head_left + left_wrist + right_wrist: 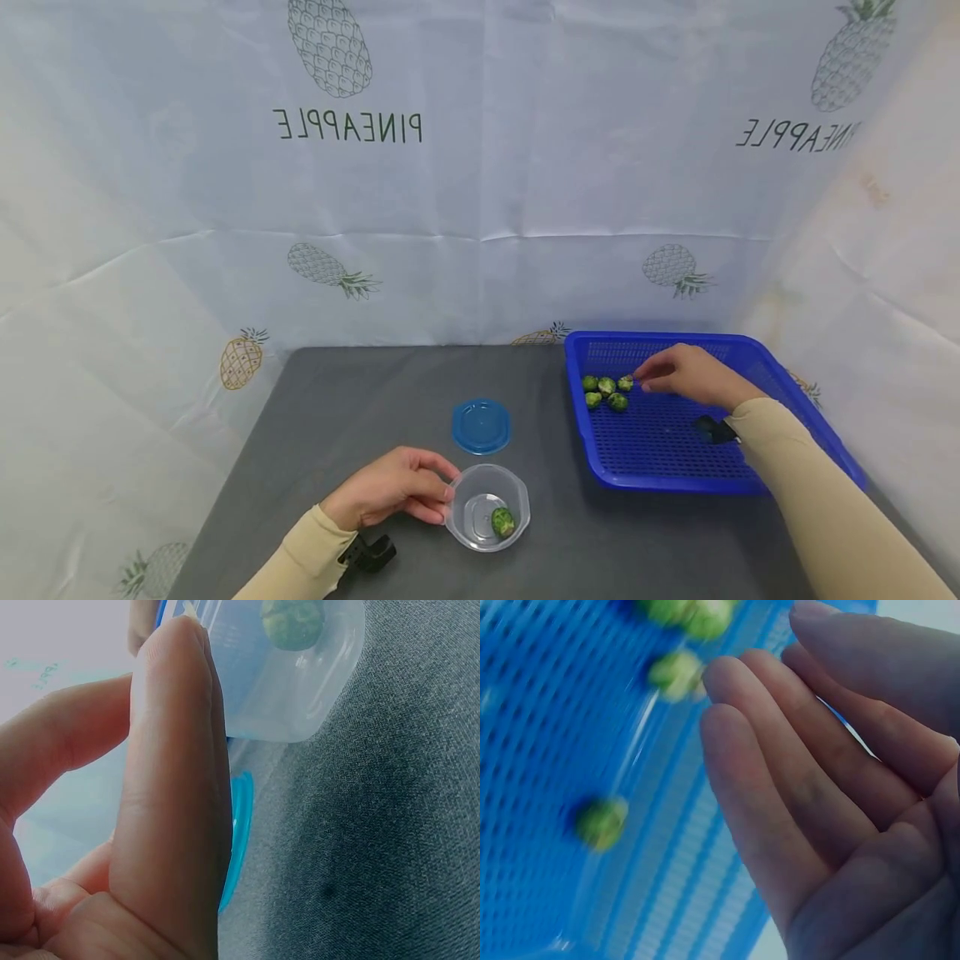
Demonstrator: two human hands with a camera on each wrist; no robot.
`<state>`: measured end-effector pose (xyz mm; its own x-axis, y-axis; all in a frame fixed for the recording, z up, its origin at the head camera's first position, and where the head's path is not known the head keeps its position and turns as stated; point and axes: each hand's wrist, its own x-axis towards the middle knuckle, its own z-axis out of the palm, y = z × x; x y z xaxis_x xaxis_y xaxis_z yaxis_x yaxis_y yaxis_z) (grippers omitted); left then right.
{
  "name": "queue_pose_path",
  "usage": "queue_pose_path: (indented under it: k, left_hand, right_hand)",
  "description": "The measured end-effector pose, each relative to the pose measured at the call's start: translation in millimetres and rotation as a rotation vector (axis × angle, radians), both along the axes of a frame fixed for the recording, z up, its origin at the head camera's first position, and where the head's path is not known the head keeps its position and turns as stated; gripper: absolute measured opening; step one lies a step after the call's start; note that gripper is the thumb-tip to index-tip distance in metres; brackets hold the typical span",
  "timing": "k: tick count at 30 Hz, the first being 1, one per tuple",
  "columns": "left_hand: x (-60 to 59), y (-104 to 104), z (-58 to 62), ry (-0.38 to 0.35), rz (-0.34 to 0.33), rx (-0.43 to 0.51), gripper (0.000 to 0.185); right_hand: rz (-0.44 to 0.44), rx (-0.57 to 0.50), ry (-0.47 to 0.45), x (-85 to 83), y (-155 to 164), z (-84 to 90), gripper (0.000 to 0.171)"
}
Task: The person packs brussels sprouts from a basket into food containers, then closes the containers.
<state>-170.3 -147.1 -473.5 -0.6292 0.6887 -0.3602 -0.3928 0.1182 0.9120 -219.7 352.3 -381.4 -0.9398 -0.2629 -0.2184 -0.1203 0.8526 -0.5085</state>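
My left hand [401,487] pinches the left edge of a clear plastic container [459,533] standing on the table. Inside lies one Brussels sprout [502,522]; the left wrist view shows the thumb [172,772] against the container's side. My right hand [693,377] is over a blue plastic basket [660,482], fingers slightly bent. Its fingertips are close by a Brussels sprout [626,383] at the edge of a small group. In the right wrist view the palm holds nothing, and a separate sprout [600,823] lies beyond the fingers.
A blue lid [481,426] lies flat just behind the container. The dark grey table [360,392] meets a pineapple-print curtain [480,183] at the back, with more white cloth on both sides. Several Brussels sprouts [606,386] sit in the basket's left back corner.
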Motion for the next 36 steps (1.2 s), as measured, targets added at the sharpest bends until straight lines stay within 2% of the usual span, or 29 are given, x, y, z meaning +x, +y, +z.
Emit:
queue_pose_path:
  k: [7,15,21,27,36]
  left_hand:
    - [-0.9,0,-0.5,-0.012,-0.003,0.003,0.041]
    - [0.3,2,-0.2,-0.019,0.0,0.014,0.042]
    - [-2.1,2,-0.3,-0.022,0.005,0.005,0.041]
    - [-3.0,1,0.2,-0.014,0.008,0.004,0.042]
    - [-2.0,0,0.0,-0.008,0.001,0.008,0.041]
  right_hand:
    - [-0.068,0.053,0.018,-4.3,44,-11.1,0.037]
    - [-0.099,0.088,0.037,-1.3,64,-18.8,0.036]
    - [-0.072,0.083,0.044,-4.4,52,-19.3,0.035]
    - [-0.052,0.081,0.011,-8.8,38,-21.5,0.036]
    - [-0.037,0.024,-0.028,-4.6,23,-28.9,0.035]
